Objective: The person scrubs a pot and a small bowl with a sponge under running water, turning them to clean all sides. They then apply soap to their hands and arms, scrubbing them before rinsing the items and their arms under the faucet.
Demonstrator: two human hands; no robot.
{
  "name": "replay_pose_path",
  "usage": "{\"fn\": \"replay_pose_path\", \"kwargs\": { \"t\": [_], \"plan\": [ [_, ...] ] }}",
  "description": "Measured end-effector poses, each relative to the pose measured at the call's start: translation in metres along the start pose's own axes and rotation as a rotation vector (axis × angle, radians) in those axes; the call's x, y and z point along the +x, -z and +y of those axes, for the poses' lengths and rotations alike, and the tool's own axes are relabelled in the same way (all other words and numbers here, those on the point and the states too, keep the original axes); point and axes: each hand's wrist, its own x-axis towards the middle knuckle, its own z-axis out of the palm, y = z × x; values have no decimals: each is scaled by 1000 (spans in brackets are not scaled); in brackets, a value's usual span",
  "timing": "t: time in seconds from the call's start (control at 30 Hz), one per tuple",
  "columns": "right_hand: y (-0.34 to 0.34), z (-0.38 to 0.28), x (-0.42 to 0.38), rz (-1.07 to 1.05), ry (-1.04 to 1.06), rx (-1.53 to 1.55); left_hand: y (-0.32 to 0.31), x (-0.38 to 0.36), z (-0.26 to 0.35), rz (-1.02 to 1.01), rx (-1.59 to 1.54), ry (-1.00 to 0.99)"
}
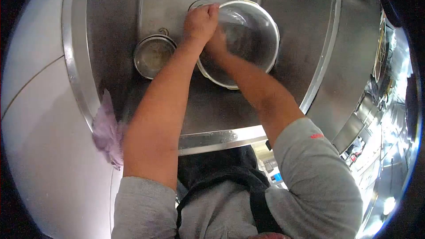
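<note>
Reaching over the bright steel front edge (221, 139) of a deep, grey stainless-steel sink, a person has both bare arms crossing toward a large, round, silver metal pot (252, 40). A crumpled, light-purple cloth (106, 135) hangs at the left side. The pot sits in the sink, right of a small, round, dull metal pan (152, 57). The right hand (216, 43) is blurred, just inside the pot's left rim; whether it grips anything cannot be told. Slightly farther off, the left hand (201, 23) is curled at that rim, its fingers drawn together and seemingly clamped there, though the contact is hidden.

The pot looks stiff, fairly heavy for its width, and unlikely to break; wet metal would probably be slippery. Its rolled rim seems the surest hold, best taken at two opposite sides for lifting.
</note>
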Motion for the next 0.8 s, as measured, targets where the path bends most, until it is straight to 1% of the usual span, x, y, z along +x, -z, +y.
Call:
{"fn": "replay_pose_path", "kwargs": {
  "t": [0.03,0.07,0.1,0.13,0.2,0.27,0.3,0.37,0.4,0.47,0.5,0.57,0.6,0.63,0.67,0.7,0.73,0.77,0.8],
  "plan": [
    [27,-23,-44,-123,221,71,-2,-5,2,56,-20,0],
    [27,-1,-67,-82,338,11,-1,-6,5,115,-39,-4],
    [28,34,-82,-48,454,-50,-2,-6,6,112,-39,-9],
    [38,54,-82,-94,282,-112,-3,-9,5,130,-7,-26],
    [54,81,-46,-44,11,-142,-1,-9,1,157,30,-36],
    [70,91,4,103,-194,-57,4,-10,7,33,56,39],
    [81,80,15,126,-269,29,4,-9,8,39,61,33],
    [117,50,-5,109,-384,263,2,-10,9,69,146,21],
    [145,32,-25,84,-454,435,-2,-12,5,69,148,-1],
    [203,0,-71,32,-597,872,-7,-14,-3,488,294,-269],
    [227,-11,-89,4,-629,1074,10,-18,14,497,286,-281],
    [244,-4,-113,-76,-569,1403,52,-42,54,198,121,-51],
    [249,-2,-119,-178,-493,1732,53,-45,60,204,129,-64],
    [249,-2,-125,-224,-407,1864,53,-49,63,-11,-428,337],
    [246,-4,-128,-219,-396,1881,53,-54,65,-244,-976,739],
    [241,-9,-130,-263,-423,2008,61,-62,85,-246,-962,732],
    [235,-14,-133,-307,-453,2133,63,-72,107,-232,-1210,735],
    [236,-30,-138,-263,-524,2012,63,-78,122,-219,-1463,732],
    [246,-45,-145,-249,-532,2018,56,-73,116,-233,-1459,739]
  ]
}}
